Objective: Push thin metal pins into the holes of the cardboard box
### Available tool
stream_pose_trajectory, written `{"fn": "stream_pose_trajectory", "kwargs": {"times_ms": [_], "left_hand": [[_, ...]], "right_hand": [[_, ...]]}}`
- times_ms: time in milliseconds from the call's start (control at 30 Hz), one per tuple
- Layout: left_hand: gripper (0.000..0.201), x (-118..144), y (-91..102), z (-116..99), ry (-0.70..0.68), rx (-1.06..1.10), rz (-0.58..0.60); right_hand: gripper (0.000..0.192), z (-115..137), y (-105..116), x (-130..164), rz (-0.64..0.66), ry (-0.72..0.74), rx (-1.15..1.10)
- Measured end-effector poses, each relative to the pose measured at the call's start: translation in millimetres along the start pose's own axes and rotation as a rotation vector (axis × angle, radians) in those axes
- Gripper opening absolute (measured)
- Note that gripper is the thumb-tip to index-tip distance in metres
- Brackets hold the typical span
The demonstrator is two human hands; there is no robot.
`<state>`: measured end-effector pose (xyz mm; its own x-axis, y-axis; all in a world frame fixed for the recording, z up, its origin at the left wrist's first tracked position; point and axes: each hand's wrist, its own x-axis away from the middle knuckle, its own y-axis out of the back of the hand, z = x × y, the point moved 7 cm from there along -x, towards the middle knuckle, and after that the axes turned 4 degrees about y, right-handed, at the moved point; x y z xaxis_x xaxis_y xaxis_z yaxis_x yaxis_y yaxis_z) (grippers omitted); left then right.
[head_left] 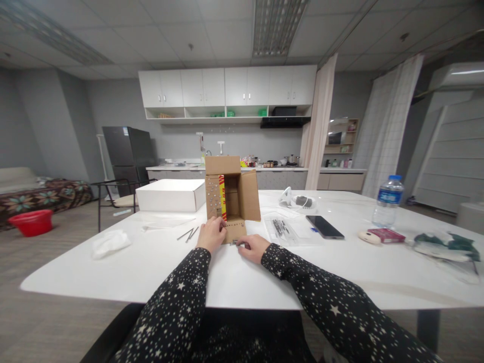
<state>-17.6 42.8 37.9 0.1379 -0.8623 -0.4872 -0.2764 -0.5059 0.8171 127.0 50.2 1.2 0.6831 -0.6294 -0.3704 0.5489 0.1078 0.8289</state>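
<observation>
A brown cardboard box [250, 194] stands upright on the table, its open side facing me, with flaps out at the top, right and bottom. A red-and-yellow strip and many small round dots mark its left flap. My left hand [212, 233] is closed at the lower left of the box, fingers bent against the cardboard. My right hand [254, 247] has its fingers curled at the front edge of the bottom flap. By its fingertips is a small metallic piece [233, 242], too small to name. Thin metal rods [188, 234] lie left of my left hand.
A white box [170, 195] stands back left, a crumpled tissue [110, 244] nearer. To the right are a clear plastic tray [291, 231] with small dark pieces, a phone [325, 227], a water bottle [388, 201] and a dark red packet [386, 235].
</observation>
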Motion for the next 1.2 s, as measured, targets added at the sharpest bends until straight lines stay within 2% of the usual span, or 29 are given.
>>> {"fn": "stream_pose_trajectory", "kwargs": {"times_ms": [200, 467, 767, 1200], "left_hand": [[0.017, 4.8, -6.2, -16.6, -0.133, -0.007, 0.045], [0.012, 14.2, -17.8, -35.3, -0.326, 0.052, 0.175], [0.012, 14.5, -20.3, -34.4, -0.333, 0.041, 0.217], [0.01, 15.4, -17.4, -35.0, -0.297, 0.027, 0.212]], "right_hand": [[0.026, 1.1, -0.2, -0.6, 0.014, 0.0, 0.01], [0.028, 3.3, -0.4, -1.2, 0.022, 0.027, 0.037], [0.03, 2.2, -1.1, -1.0, 0.032, 0.007, 0.031], [0.027, 2.1, -1.1, -1.3, 0.03, 0.014, 0.038]]}}
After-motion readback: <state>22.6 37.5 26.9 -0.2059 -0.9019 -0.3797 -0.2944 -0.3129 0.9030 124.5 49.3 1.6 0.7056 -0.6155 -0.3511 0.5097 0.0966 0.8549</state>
